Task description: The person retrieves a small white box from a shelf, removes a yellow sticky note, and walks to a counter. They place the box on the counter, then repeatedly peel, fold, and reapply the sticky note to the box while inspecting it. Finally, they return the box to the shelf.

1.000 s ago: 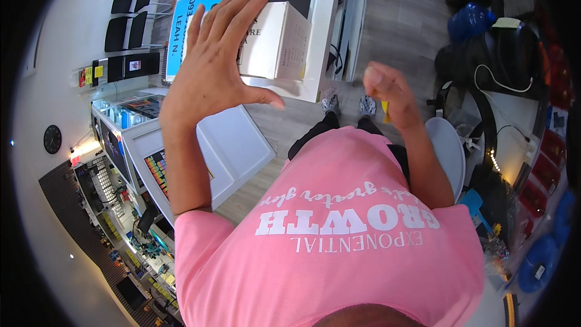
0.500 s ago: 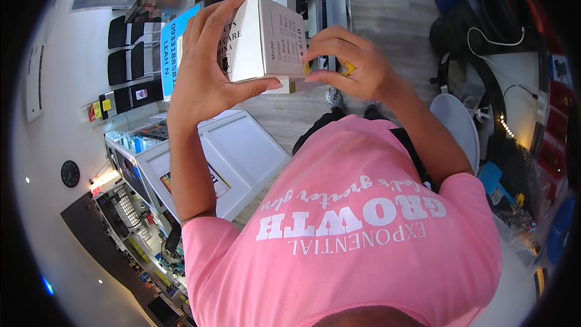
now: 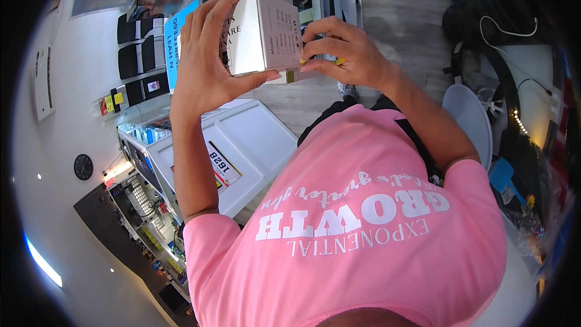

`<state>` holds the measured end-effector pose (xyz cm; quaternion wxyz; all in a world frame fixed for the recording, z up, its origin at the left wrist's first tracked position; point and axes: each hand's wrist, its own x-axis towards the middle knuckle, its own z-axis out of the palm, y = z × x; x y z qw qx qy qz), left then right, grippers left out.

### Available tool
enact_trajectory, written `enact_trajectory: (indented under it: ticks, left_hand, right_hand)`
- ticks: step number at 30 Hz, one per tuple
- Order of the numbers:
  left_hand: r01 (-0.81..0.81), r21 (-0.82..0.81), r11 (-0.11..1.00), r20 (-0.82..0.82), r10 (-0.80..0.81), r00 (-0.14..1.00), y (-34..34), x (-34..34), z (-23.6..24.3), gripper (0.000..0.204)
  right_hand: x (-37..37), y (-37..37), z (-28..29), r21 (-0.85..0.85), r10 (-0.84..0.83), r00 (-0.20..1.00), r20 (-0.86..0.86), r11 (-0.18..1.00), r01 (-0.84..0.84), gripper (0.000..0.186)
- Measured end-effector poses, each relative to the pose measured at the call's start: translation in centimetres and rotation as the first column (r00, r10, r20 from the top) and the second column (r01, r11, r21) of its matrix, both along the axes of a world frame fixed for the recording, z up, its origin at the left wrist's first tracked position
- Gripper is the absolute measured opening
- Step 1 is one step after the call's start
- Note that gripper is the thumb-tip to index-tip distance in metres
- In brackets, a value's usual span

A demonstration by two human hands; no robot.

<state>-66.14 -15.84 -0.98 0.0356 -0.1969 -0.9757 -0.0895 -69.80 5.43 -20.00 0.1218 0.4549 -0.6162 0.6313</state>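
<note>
A white cardboard box (image 3: 279, 33) with black print is held up in front of me, above the floor. My left hand (image 3: 209, 54) is closed round its left side, fingers over the top and thumb along the lower edge. Beyond that hand shows a blue panel (image 3: 173, 42) with dark print; I cannot tell whether it belongs to the box. At the box's right edge, my right hand (image 3: 348, 54) pinches with thumb and forefinger. Bits of a small yellow thing (image 3: 340, 60) show among these fingers, its kind unclear. The box's underside is mostly hidden.
Below the left forearm stands a white-framed display case (image 3: 257, 139). A grey round seat (image 3: 467, 122) is at the right, near a white cable (image 3: 508, 33) and a dark bag-like shape. Shelves of small goods line the lower left. Grey wood-look flooring (image 3: 399, 6) lies beyond the box.
The view has shifted, so the surroundings sit further right. The box stays in my left hand, and my right fingers remain pinched at its right edge, with less yellow showing there.
</note>
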Motion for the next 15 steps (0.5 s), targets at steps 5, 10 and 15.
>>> enact_trajectory:
  ticks: [5,10,15]
  left_hand:
    - [0.016,0.000,1.000,-0.006,-0.016,1.000,-0.3,0.0,0.1,0.112]
    - [0.006,0.000,1.000,-0.005,-0.006,1.000,-0.4,-0.1,-0.1,0.114]
    - [0.000,-0.012,1.000,-0.004,0.000,1.000,-0.4,-0.1,-0.1,0.115]
  right_hand:
    - [-0.4,-0.4,-0.3,0.023,-0.008,0.997,-0.072,1.000,0.010,0.024]
    - [0.6,-0.5,-0.8,-0.145,0.387,0.665,0.639,0.909,-0.390,0.024]
    - [2.2,-0.5,1.2,-0.307,0.445,0.337,0.830,0.868,-0.389,0.028]
